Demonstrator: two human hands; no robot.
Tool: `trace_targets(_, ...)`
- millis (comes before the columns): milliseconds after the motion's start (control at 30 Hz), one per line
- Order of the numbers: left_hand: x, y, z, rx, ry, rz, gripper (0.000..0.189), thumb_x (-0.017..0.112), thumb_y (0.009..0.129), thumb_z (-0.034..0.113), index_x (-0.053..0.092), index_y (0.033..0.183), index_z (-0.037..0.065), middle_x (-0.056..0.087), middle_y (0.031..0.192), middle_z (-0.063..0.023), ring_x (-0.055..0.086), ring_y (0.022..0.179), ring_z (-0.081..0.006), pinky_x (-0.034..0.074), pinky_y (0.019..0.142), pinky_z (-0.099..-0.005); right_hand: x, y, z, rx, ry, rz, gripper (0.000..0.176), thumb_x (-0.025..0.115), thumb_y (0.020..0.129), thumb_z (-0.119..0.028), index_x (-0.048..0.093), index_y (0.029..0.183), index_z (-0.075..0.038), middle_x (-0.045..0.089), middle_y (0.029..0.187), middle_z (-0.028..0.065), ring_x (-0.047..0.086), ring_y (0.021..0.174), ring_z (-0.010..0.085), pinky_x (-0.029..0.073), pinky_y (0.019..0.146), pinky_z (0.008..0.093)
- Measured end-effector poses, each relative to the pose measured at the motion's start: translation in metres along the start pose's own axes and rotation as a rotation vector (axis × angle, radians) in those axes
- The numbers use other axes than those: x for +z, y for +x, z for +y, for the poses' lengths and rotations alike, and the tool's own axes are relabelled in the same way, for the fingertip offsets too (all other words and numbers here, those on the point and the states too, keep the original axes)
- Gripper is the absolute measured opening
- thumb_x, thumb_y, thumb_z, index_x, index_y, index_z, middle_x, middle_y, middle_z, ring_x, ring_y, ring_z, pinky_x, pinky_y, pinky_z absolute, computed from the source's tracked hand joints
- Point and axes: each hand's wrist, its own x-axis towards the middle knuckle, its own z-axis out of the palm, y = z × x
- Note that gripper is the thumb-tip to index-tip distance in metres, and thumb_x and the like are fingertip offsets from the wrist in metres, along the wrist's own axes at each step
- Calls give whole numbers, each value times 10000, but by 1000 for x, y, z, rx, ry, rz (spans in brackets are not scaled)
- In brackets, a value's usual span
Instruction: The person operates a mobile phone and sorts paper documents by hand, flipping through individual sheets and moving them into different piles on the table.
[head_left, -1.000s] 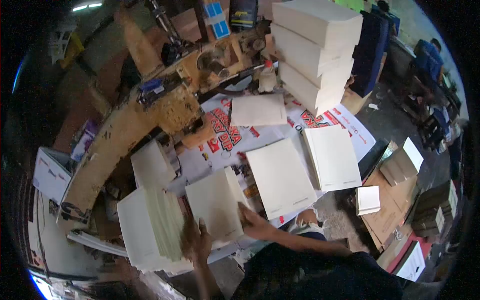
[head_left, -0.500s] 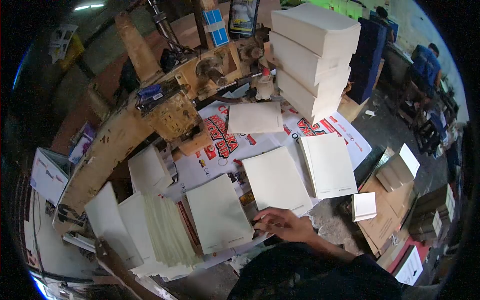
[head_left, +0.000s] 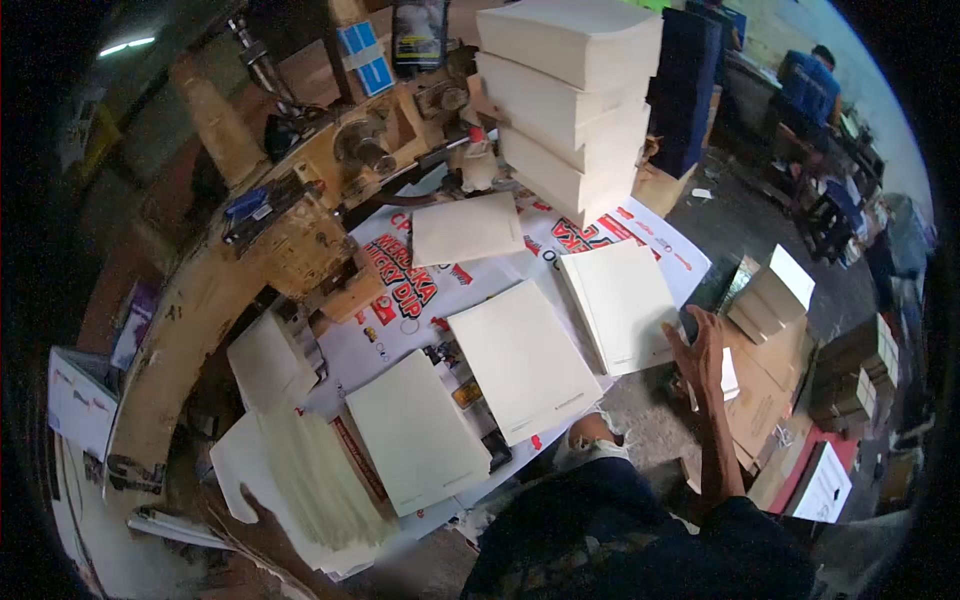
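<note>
My right hand (head_left: 704, 358) is at the right edge of a pile of cream sheets (head_left: 622, 305), its fingers apart and curved, one fingertip right at the paper's edge. At the far left, my left hand (head_left: 248, 503) shows only as a dark, blurred bit of thumb over the edge of a white sheet (head_left: 228, 462). A fanned stack of pages (head_left: 318, 480), smeared by motion, lies beside that sheet. Two more paper piles, a left one (head_left: 420, 430) and a middle one (head_left: 525, 360), lie in a row between my hands.
A tall stack of thick paper blocks (head_left: 575, 110) stands at the back. Another paper pile (head_left: 467, 230) lies on the printed banner (head_left: 400, 265). A worn machine (head_left: 300, 235) borders the left. Paper blocks (head_left: 770, 295) sit on cardboard (head_left: 775, 375) at right. A person (head_left: 808, 88) is farther back.
My right hand has moved right, from the middle pile to the right-hand pile. The raised sheet at far left has come down beside the fanned pages. The view has shifted.
</note>
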Motion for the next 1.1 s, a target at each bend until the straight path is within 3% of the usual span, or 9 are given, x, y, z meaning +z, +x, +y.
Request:
trace_targets(133,-30,-34,143,-152,-767,-311,355,654,796,30,595,1145,19,599,1167,-147,548,1136,-290,417,994,-397,6,-6,33,61,86,-39,349,717,792,-232,649,1072,-35,629,1013,171,575,883,306,452,779,383)
trace_targets(267,-33,-83,260,423,-1278,-730,208,702,789,87,623,977,46,618,981,-129,584,957,-329,455,858,-418,4,-8,34,25,75,90,211,685,816,-191,673,948,-27,617,779,99,548,699,186,430,627,317)
trace_targets(367,-40,-116,308,578,-1216,-914,268,762,750,195,609,922,58,610,984,-140,578,967,-335,469,822,-415,-12,-7,22,107,175,47,213,662,850,-191,643,961,-11,654,880,128,627,822,274,480,730,357)
trace_targets(467,-36,-125,323,597,-1090,-983,267,756,760,227,609,885,42,624,923,-138,588,930,-344,468,809,-427,-21,0,27,362,735,-96,210,669,878,-232,604,963,-51,615,824,19,546,744,105,440,651,260)
trace_targets(567,-16,-122,319,642,-1098,-1071,246,740,779,206,614,874,16,641,837,-140,631,828,-323,495,753,-407,-35,1,33,490,858,-370,334,652,887,-265,611,1089,-1,643,930,55,597,830,128,487,714,281)
trace_targets(767,-24,-112,297,90,-1323,-1317,202,703,843,165,677,872,-33,702,791,-122,683,704,-168,527,677,-306,-29,-7,36,590,888,-437,395,626,901,-247,596,1200,10,658,964,79,638,793,156,539,696,297)
trace_targets(1033,-23,-118,279,-273,-1416,-1263,240,742,827,199,683,853,-32,679,692,-73,631,587,-106,508,556,-239,-27,4,8,502,948,-446,432,664,880,-301,591,1204,-24,652,1022,92,627,797,180,544,562,320)
trace_targets(1067,-23,-119,270,-343,-1437,-1267,237,754,813,197,685,873,-22,683,724,-75,635,622,-100,509,561,-238,10,-8,36,358,863,-350,387,644,902,-228,580,1222,-18,652,1024,99,628,830,178,550,634,316)
trace_targets(1100,-25,-116,262,-342,-1435,-1264,237,754,813,197,685,873,-22,683,724,-75,635,622,-100,509,561,-238,-28,-3,-29,614,881,-491,348,623,919,-167,577,1227,-12,656,1004,101,617,865,151,529,729,300)
